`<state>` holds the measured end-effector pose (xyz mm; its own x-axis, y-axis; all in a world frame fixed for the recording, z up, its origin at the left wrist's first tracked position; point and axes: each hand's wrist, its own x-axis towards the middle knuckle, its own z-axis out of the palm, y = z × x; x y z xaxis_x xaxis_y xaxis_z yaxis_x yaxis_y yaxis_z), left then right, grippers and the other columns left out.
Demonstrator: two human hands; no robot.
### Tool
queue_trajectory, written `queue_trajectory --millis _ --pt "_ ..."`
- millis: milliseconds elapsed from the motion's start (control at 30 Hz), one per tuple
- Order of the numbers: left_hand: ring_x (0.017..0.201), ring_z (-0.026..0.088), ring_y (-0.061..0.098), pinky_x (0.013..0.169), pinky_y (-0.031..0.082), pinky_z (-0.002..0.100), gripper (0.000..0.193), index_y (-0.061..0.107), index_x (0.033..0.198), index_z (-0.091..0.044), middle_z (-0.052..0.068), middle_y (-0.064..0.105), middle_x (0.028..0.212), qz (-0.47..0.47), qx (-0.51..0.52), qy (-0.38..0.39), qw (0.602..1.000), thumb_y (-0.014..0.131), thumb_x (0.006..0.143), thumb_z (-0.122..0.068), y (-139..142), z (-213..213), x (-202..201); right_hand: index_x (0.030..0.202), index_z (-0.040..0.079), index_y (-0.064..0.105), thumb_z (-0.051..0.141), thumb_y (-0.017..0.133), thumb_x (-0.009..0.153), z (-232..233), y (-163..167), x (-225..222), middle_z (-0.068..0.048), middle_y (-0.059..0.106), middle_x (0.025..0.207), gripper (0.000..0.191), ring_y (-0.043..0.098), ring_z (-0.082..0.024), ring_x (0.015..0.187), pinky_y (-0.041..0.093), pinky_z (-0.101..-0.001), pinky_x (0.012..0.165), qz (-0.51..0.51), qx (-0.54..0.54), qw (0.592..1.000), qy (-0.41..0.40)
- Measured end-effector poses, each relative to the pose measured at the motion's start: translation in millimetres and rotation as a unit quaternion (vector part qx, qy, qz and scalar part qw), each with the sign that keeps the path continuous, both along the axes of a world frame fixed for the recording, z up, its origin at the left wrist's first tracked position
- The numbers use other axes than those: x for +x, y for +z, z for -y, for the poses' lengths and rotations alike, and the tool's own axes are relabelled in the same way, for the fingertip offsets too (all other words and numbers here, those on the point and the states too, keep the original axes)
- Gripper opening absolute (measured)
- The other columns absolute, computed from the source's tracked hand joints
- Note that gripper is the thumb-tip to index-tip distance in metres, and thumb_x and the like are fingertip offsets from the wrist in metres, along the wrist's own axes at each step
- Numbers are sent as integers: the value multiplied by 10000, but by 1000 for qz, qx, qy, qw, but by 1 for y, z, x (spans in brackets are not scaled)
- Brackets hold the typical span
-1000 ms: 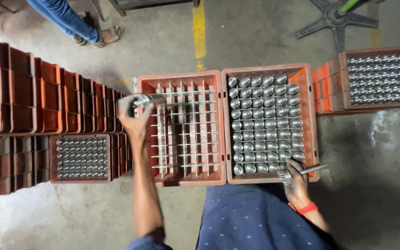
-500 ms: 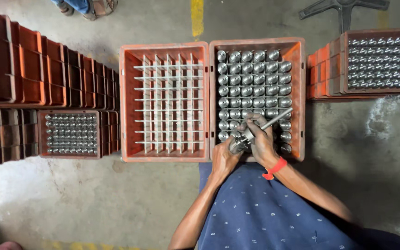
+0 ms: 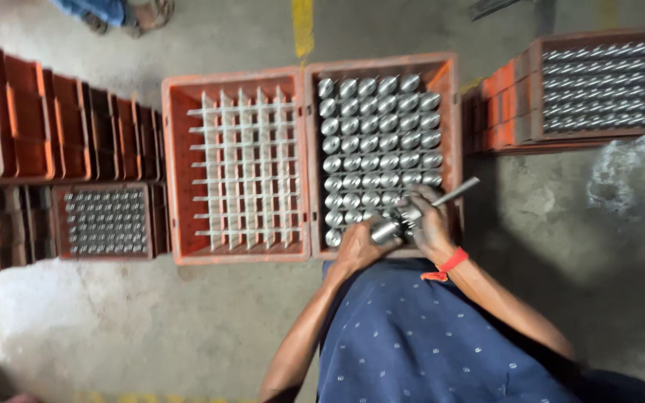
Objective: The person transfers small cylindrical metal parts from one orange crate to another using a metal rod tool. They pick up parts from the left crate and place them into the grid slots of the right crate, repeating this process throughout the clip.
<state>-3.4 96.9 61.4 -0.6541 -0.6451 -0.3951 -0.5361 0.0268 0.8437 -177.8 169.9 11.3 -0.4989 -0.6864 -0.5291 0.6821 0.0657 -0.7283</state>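
Left hand clamped on metal cylinder, axis up-right toward right hand; right fingers grip rod.

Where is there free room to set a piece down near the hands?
The left crate holds only a white divider grid with empty cells. Bare floor lies below it. The right crate is packed with metal cylinders, and both the left hand and the right hand crowd its near edge.

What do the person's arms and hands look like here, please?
Both forearms are bare, with no gloves or long sleeves. The right hand has a red band tied at the wrist. The left hand wears nothing. The person wears a blue dotted garment.
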Motion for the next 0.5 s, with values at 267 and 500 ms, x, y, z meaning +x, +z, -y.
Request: queue_trajectory --millis 267,500 --pt "866 453 704 704 539 552 655 551 1414 -90 255 719 1101 24 -321 -13 947 677 938 -521 -28 132 -128 1174 52 617 42 536 1007 -63 -12 -83 -94 672 902 186 694 -204 840 573 -354 738 12 -23 983 -182" --pt "1229 470 594 1011 523 501 730 447 1540 -153 268 538 1445 -90 -400 -66 910 709 859 -146 -25 167 -208 1186 17 634 17 533 1018 -109 -19 -72 -102 672 873 196 698 -218 858 582 -329 792 -4 25 978 -207"
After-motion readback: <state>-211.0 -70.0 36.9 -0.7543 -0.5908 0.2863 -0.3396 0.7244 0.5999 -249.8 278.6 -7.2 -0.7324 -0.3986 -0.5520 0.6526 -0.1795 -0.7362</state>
